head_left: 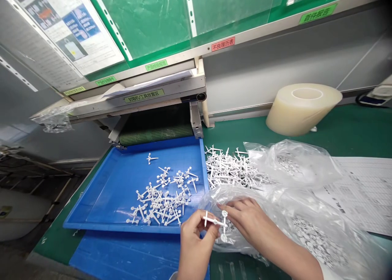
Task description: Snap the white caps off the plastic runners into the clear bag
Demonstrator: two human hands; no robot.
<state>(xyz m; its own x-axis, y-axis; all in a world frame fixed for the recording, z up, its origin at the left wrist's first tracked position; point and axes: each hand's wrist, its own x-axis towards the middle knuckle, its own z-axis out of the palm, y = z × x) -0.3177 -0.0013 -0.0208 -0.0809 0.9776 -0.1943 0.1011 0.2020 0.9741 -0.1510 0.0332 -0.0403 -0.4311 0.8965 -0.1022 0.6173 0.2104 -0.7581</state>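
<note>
My left hand (194, 241) and my right hand (245, 220) hold a small white moulded plastic cross-shaped part (216, 221) between them, low in the head view. The left fingers pinch its stem, and the right fingertips grip near its round-headed crossbar. Under my right hand lies a clear plastic bag (294, 235). To the left, a blue plastic tray (101, 190) holds a heap of similar white parts (162, 200), with one part lying apart nearer the back. A larger heap of white parts (229, 167) lies on the green mat beyond the tray's right wall.
A second clear bag (290, 163) lies behind my right hand, and printed sheets (364, 190) lie at the right. A roll of translucent film (301, 108) stands at the back. A green belt machine (156, 133) meets the tray's far edge. Another blue tray (122, 256) sits below.
</note>
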